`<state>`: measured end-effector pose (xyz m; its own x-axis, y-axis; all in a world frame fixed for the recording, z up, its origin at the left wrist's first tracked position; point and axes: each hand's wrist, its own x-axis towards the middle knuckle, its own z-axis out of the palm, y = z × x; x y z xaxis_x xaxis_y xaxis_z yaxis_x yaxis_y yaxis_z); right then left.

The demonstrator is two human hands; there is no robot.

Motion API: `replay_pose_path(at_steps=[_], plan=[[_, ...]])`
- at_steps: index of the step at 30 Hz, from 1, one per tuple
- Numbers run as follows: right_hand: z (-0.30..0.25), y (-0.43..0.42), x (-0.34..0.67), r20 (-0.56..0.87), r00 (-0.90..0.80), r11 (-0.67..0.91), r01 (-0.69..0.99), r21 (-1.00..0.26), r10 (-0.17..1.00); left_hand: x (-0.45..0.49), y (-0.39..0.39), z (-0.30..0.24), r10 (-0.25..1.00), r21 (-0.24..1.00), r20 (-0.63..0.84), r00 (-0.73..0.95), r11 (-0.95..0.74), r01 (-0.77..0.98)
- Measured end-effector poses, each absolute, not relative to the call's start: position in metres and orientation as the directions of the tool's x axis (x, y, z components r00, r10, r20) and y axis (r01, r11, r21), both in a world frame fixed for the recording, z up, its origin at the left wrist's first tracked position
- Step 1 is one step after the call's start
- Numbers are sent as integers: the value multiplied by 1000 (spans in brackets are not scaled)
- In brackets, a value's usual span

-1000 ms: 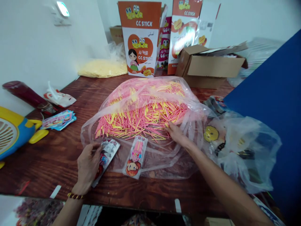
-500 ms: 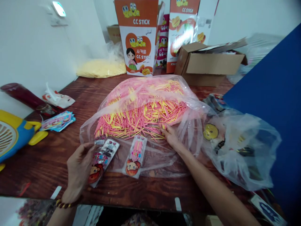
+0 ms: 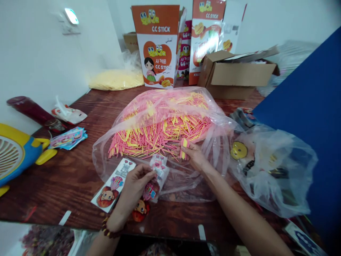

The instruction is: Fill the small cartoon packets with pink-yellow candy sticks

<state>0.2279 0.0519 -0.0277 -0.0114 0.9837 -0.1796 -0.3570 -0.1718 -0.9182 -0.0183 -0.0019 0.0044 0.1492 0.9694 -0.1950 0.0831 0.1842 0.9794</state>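
My left hand pinches a clear printed packet with a red-haired cartoon head on it. This packet overlaps another packet lying on the plastic, which is partly hidden. Beneath my left wrist a stack of printed packets rests on the table. My right hand grips a small bunch of pink and yellow sticks between thumb and fingers. Just beyond it, a heap of loose pink and yellow sticks spills from a large clear plastic bag.
Behind stand a CC Stick carton and an open brown box. A crumpled plastic bag lies at right by a blue panel. Left are a yellow-blue fan, blue packets, tissues and a dark red bottle.
My left hand has moved right from the packet stack, carrying one packet over the packet on the plastic. My right hand has drawn slightly back from the heap; its stick bunch now shows more clearly.
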Motion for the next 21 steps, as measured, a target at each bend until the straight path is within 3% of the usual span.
replay_pose_path(at_steps=[5,9,13,17,21], plan=[[-13,37,220,-155,-126,-186,-295,-937,980,1,1,-6,975,973,-123,187,82,215],[-3,27,213,-8,-204,-20,-54,-998,979,1,5,-10,970,952,-89,225,16,305],[6,21,207,94,-242,154,246,-957,966,-17,13,-3,973,913,-36,230,-61,402],[1,26,206,162,-193,216,301,-929,968,-63,29,-1,972,751,165,168,-234,617],[-16,32,205,115,-243,197,344,-918,963,-105,39,-11,985,583,154,76,-153,798]])
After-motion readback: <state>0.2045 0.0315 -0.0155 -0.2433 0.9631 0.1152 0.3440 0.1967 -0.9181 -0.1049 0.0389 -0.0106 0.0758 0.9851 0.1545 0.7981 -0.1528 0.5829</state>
